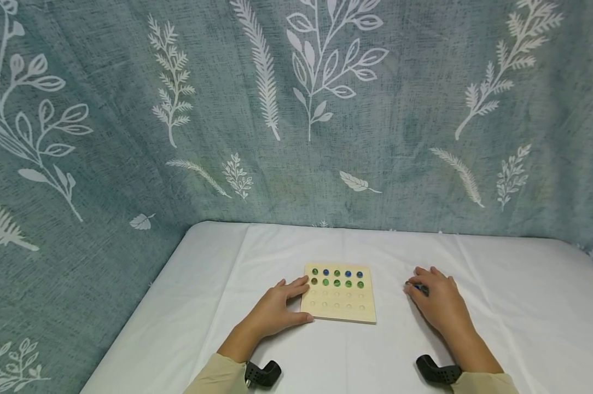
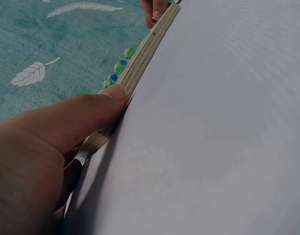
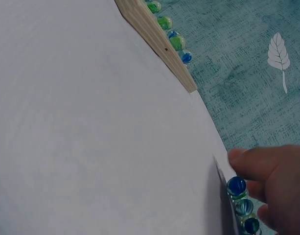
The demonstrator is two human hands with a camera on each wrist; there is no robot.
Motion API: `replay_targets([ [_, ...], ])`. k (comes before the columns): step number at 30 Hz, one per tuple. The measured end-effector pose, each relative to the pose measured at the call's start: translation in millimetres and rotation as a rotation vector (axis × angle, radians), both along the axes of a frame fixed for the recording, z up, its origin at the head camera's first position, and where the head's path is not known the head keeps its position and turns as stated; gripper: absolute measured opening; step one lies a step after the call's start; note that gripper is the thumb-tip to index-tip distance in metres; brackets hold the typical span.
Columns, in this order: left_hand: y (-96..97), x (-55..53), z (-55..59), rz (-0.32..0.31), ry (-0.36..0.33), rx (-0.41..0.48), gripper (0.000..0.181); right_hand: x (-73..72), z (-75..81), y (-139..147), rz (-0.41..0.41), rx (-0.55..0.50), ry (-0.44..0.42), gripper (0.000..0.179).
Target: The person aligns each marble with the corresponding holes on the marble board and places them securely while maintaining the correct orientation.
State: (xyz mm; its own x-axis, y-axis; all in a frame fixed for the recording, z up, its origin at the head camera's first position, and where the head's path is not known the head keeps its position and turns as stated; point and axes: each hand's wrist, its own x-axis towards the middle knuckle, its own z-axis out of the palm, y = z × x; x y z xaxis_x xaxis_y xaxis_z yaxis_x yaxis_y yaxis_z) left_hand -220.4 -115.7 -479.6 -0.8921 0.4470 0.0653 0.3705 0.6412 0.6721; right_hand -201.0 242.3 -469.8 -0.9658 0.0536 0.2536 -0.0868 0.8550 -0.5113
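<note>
A pale wooden board (image 1: 344, 312) with rows of round hollows lies on the table; green, blue and one brownish marble fill its two far rows. My left hand (image 1: 278, 310) holds the board at its near left corner. In the left wrist view the thumb (image 2: 118, 93) presses the board's front edge, fingers behind it. Right of the board, my right hand (image 1: 441, 300) reaches down over several loose glass marbles (image 3: 236, 186), fingers bent close around them. They sit by a thin dark edge (image 3: 231, 208). I cannot tell whether its fingertips pinch one.
White cloth (image 1: 217, 312) covers the table. Behind and to the left hangs a teal curtain (image 1: 400, 164) with white leaf prints. Black wrist devices (image 1: 264, 375) sit at both sleeve cuffs, close over the cloth.
</note>
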Motion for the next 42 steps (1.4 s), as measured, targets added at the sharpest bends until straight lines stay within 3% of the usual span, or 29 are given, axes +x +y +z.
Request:
replay_targets([
  [5,0.1,-0.2,-0.7,0.002,-0.001,0.000,0.072,2.4,9.1,-13.8,-0.010,-0.114,0.046,0.028],
  [10,0.0,-0.7,-2.8,0.002,-0.003,-0.015,0.072,4.9,16.0,-39.0,0.023,-0.316,-0.062,0.042],
  [14,0.7,-0.4,-4.0,0.006,-0.004,-0.012,0.073,3.4,14.7,-55.5,0.049,-0.409,-0.152,0.036],
  [21,2.0,1.6,-4.8,0.013,-0.010,-0.012,0.072,1.4,6.1,-66.1,0.045,-0.413,-0.257,0.024],
  [42,0.2,-0.6,-1.0,0.007,0.004,-0.008,0.072,-2.6,3.8,-80.2,0.041,-0.348,-0.261,0.018],
])
